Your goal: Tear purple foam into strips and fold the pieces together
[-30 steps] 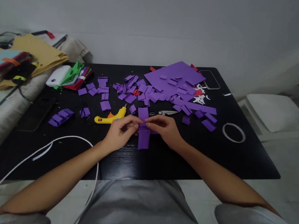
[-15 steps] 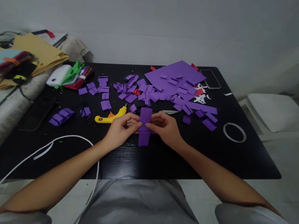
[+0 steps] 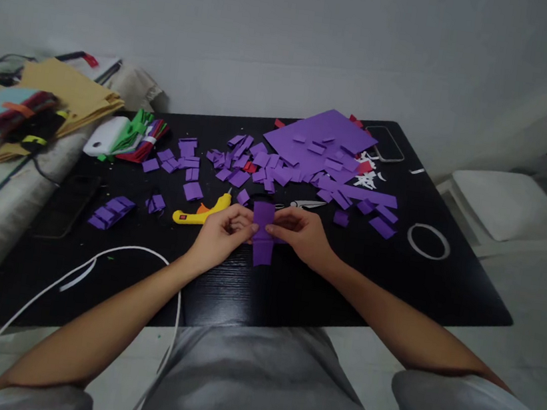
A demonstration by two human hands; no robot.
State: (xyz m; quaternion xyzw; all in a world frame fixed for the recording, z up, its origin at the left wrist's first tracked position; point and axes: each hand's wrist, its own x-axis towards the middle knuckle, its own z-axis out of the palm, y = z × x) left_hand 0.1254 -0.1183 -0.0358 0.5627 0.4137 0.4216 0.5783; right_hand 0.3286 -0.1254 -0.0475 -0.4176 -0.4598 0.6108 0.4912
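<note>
Between both hands, above the near middle of the black table, is a purple paper piece [image 3: 260, 252] with a crosswise fold or join at its middle. My left hand [image 3: 227, 231] pinches its left edge, and my right hand [image 3: 302, 236] pinches the right edge, the thumbs nearly meeting on its face. The fingers behind the paper are partly hidden. A yellow glue gun [image 3: 201, 214] lies just left of my left hand. Beyond my right hand rest scissors [image 3: 308, 204], their blades pointing right. Several folded purple paper pieces [image 3: 239, 160] are scattered farther back.
A large purple sheet [image 3: 324, 127] lies at the back, near white paper scraps [image 3: 366, 177]. At right is a tape-like ring [image 3: 428, 242]. A white cable [image 3: 131, 248] loops across the front left. Coloured paper bundles [image 3: 135, 140] and a dark phone [image 3: 64, 204] sit at left.
The upper flap of the purple paper piece tilts slightly and looks shorter than before. Both hands keep their pinch in nearly the same place; the view has shifted a little.
</note>
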